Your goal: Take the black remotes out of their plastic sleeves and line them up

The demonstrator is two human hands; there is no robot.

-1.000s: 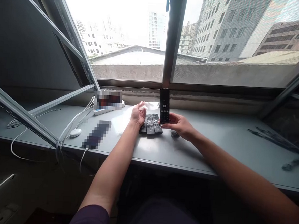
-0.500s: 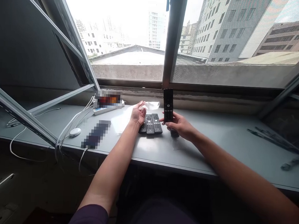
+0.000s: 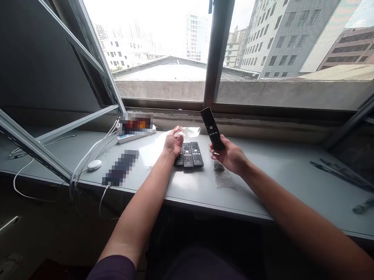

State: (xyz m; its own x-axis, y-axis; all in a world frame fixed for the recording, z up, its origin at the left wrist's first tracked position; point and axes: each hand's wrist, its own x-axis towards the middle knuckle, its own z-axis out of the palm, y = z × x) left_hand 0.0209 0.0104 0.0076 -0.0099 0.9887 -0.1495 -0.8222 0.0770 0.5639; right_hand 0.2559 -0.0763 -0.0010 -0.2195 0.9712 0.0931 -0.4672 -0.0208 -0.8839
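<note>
From afar I see the right hand (image 3: 232, 156) clamped low on a slim black plastic remote (image 3: 211, 126) above the flat grey bench (image 3: 286, 171); slackening could drop it; left hand (image 3: 173, 145) pinches thin whitish film (image 3: 190, 132)

Remotes (image 3: 187, 156) on desk (image 3: 286, 171), power strip (image 3: 131, 138) left, window (image 3: 215, 53) behind

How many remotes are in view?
4 plainly: one remote in the right hand, three others side by side on the desk. The dark thing in plastic below may be another; more may be hidden.
</note>
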